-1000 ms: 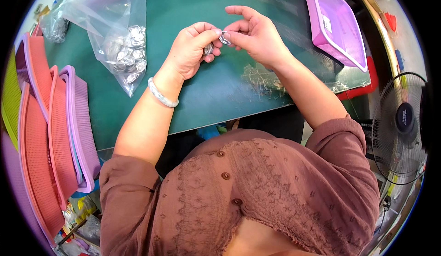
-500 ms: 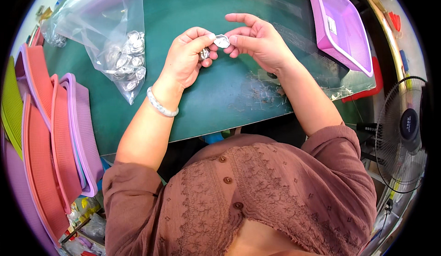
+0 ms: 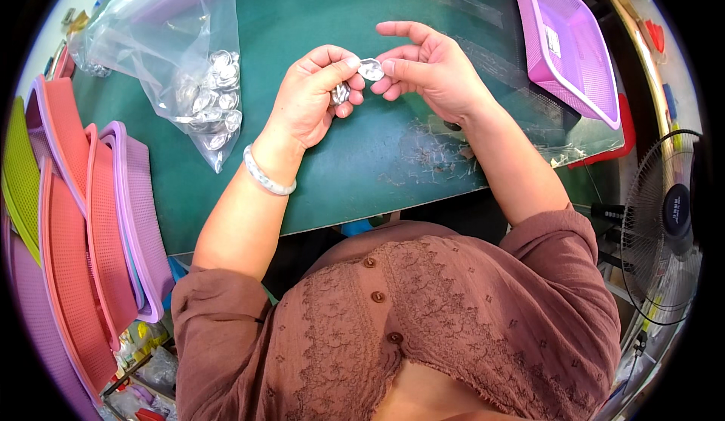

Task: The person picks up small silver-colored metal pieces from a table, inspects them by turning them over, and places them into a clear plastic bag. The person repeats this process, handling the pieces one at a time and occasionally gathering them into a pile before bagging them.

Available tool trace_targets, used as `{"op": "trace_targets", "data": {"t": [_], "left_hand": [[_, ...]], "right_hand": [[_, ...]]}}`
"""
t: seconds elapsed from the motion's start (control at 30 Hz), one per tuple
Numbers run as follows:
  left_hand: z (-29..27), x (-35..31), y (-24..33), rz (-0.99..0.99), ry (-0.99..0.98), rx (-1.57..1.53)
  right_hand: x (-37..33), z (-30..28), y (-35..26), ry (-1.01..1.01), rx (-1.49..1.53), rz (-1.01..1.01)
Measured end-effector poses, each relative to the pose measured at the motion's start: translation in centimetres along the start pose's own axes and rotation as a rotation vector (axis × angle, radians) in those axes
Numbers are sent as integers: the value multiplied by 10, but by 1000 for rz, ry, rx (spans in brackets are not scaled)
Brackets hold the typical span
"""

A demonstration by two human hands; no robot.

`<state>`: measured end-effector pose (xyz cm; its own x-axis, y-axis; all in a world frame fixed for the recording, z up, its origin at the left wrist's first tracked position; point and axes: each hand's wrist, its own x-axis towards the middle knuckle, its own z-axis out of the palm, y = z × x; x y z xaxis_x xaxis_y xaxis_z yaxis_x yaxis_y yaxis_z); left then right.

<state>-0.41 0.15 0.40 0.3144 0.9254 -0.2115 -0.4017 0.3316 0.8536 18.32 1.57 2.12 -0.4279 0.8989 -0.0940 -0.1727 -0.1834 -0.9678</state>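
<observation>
A silvery piece is being pinched by the left hand over the green counter.
More pieces are being clasped there, partly hidden; at the right hand, upper fingers are being spread, any pinch on the piece being impossible to tell.

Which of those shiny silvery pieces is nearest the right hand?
The lone piece between the fingertips of the left hand and right hand. The other pieces sit farther off: some within the left hand's curled fingers, more inside the clear bag.
</observation>
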Motion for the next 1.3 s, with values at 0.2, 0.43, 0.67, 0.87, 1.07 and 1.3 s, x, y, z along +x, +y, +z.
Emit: {"op": "trace_targets", "data": {"t": [0.2, 0.43, 0.67, 0.87, 1.07, 1.3], "left_hand": [[-1, 1, -1, 15, -5, -23], [-2, 2, -2, 47, -26, -43], [-2, 3, -5, 147, -46, 5], [3, 0, -5, 218, -26, 117], [4, -1, -5, 253, -7, 152], [5, -1, -4, 245, -10, 155]], "right_hand": [[2, 0, 3, 10, -19, -105], [3, 2, 4, -27, -24, -265], [3, 2, 4, -24, -25, -265], [2, 2, 3, -33, -18, -263], [3, -1, 4, -56, -49, -256], [3, 0, 4, -30, -46, -235]]}}
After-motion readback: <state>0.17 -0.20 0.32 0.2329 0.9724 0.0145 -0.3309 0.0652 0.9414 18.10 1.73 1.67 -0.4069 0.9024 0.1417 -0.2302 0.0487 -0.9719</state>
